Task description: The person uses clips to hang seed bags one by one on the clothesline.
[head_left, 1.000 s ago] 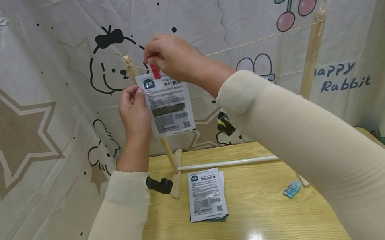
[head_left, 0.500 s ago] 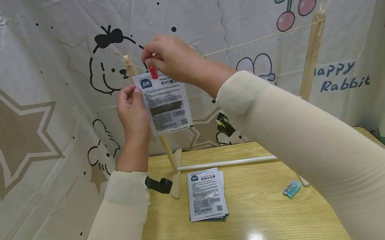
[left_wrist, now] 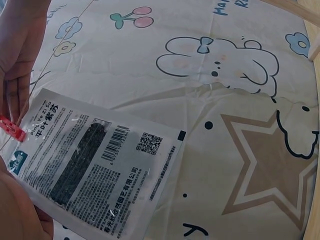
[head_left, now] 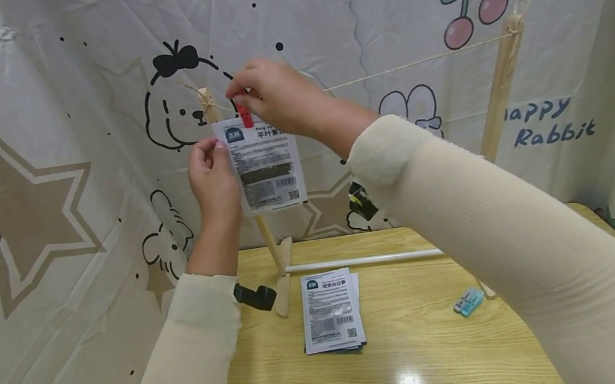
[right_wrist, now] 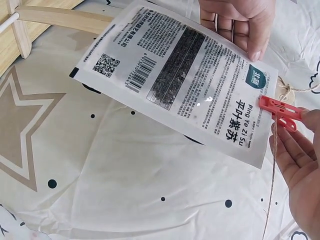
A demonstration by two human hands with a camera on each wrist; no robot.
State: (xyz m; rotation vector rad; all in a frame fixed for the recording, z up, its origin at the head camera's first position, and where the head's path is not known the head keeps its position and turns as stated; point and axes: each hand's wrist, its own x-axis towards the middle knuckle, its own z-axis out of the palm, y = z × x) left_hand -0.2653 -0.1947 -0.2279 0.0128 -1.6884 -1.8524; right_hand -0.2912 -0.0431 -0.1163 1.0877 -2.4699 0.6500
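The seed packet (head_left: 268,165), printed "Ping Ye Zi Su", is in the air at the left end of the string (head_left: 419,65), near the left wooden post (head_left: 208,105) and above the far part of the tabletop (head_left: 421,364). The two hands are near each other, but they do not touch. The left hand (head_left: 213,178) pinches the packet at its left edge, close to the upper corner, and the right hand (head_left: 272,94) pinches the red clothespin (head_left: 246,117), which sits on the top edge, to the left of the middle. In the right wrist view the string passes just at this clothespin, but I cannot tell if it is truly caught together with the packet. Here, in my judgement, is the main danger: if the jaws bite only the packet, or only a thin strip of its edge, it may drop when the hands let go. The film also looks smooth, so a shallow bite could slip. Because the clothespin is not in the middle, the packet would probably hang crooked, with its right side lower. The string runs down from the right wooden post (head_left: 496,88) toward the left, therefore a loose clip could slide to the lower part. A hard pull might also shake or tip the light posts.
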